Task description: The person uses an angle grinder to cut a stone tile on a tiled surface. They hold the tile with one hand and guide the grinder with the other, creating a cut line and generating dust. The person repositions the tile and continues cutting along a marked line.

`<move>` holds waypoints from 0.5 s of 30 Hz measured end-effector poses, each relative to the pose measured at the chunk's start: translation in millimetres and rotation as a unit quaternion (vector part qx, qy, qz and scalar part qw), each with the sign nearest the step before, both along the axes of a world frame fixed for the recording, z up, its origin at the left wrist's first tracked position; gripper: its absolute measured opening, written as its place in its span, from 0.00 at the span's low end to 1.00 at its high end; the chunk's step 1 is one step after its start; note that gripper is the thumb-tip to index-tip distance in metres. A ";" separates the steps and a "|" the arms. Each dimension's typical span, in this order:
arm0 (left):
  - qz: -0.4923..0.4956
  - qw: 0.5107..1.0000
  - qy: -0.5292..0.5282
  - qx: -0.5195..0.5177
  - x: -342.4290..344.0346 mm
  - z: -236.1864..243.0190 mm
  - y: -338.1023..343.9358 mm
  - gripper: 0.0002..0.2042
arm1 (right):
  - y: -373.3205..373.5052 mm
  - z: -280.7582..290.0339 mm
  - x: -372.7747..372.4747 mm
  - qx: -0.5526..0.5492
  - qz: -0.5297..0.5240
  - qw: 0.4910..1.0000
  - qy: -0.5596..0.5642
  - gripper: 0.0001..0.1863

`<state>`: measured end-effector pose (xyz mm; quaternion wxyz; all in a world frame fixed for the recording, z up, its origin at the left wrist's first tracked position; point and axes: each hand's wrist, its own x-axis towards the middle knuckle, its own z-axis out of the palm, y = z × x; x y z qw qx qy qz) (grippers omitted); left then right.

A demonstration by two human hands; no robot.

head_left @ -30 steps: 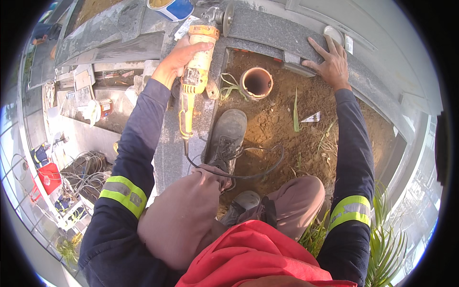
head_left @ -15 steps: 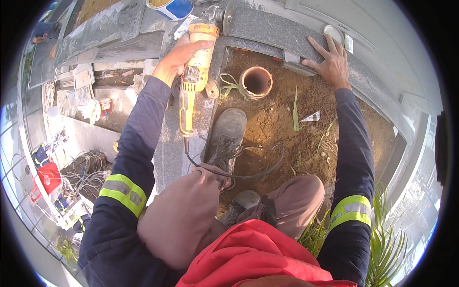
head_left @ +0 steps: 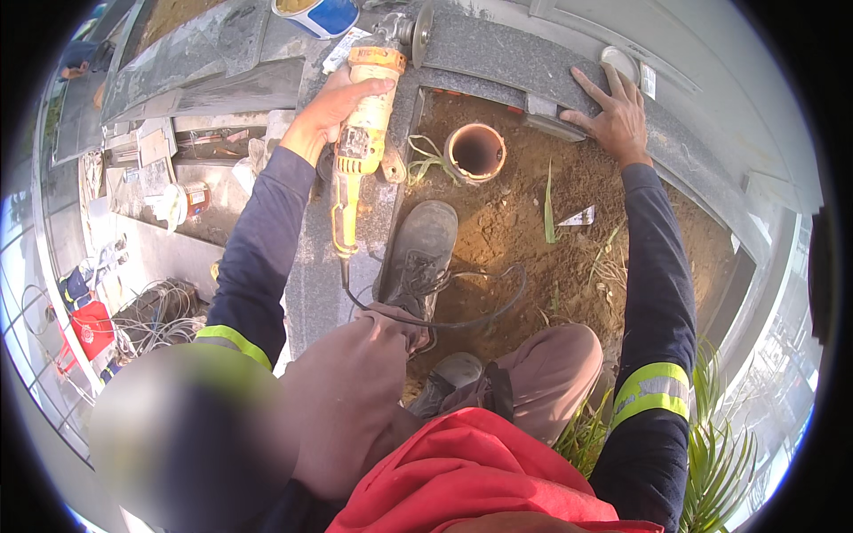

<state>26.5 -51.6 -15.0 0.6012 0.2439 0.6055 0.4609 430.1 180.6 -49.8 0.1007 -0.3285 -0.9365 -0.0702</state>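
My left hand (head_left: 325, 114) is closed around the body of a worn yellow angle grinder (head_left: 370, 108). Its disc (head_left: 424, 35) stands on edge at the end of a grey granite slab (head_left: 498, 58); whether they touch I cannot tell. From the grinder's lower end a black cord (head_left: 471, 327) loops over the soil past my shoe. My right hand (head_left: 619, 124) rests on the slab's right part, fingers spread, beside a round whitish lid-like piece (head_left: 619, 62). A blurred patch covers my left upper arm.
An orange clay-coloured pipe (head_left: 476, 153) stands upright in the soil. A blue and white bucket (head_left: 316, 16) sits at the back. Down at the left lie tangled cables (head_left: 169, 324), a red object (head_left: 89, 330) and stone offcuts (head_left: 155, 151). Palm-like leaves (head_left: 711, 453) rise at lower right.
A large blurred round patch now covers the lower left. The grinder has shifted very slightly left; my right hand has stayed in place.
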 end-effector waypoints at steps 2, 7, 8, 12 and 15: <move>0.005 1.000 -0.005 0.002 1.1 0.3 -0.1 0.28 | 0.2 0.2 0.2 -0.003 0.000 1.000 0.001 0.42; 0.001 1.000 0.004 0.022 4.9 1.0 1.3 0.29 | 2.7 -3.4 1.9 0.013 0.002 1.000 0.004 0.43; 0.000 0.999 0.013 0.031 5.5 1.0 1.3 0.29 | 2.6 -3.8 1.4 0.013 0.002 1.000 0.006 0.43; -0.001 1.000 0.008 0.019 3.8 1.2 2.5 0.29 | 3.0 -4.4 1.1 0.013 0.003 1.000 0.007 0.43; 0.009 1.000 -0.007 0.007 5.3 4.6 3.2 0.29 | 1.3 -1.6 1.9 0.000 0.004 1.000 0.004 0.43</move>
